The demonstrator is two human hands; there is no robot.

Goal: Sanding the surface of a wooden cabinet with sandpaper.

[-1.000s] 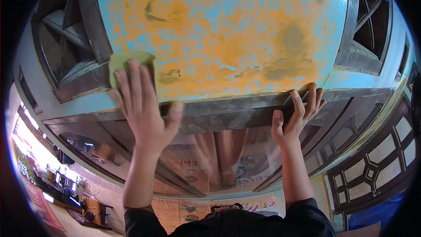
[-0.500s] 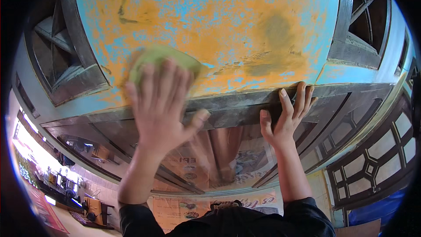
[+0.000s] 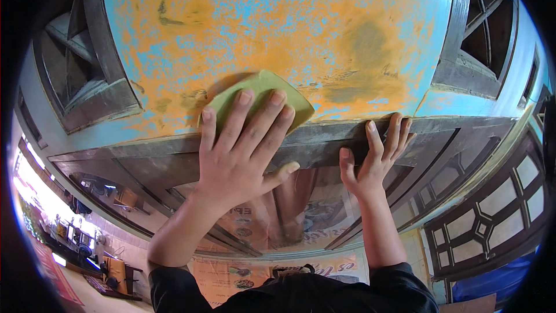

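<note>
My left hand (image 3: 237, 165) presses a green abrasive-looking sheet (image 3: 272, 81) with spread fingers against the lower middle-left of a painted panel (image 3: 301, 23), mottled orange, light blue and dark smudges. The sheet's lower part is hidden under my fingers. My right hand (image 3: 373, 168) rests on the dark wooden rail (image 3: 313, 148) along the panel's lower edge, fingers apart and slightly bent, nothing held.
Dark wooden lattice openings (image 3: 87, 75) flank the panel. Reflective glazing (image 3: 284, 208) lies below the rail, printed orange sheeting (image 3: 217, 278) near my body. At lower right are a lattice window (image 3: 486, 208) and blue tarp (image 3: 492, 275); at lower left, cluttered furniture (image 3: 119, 275).
My left hand and the green sheet have moved rightward along the panel's lower part. My right hand stays on the rail, while the view has shifted slightly.
</note>
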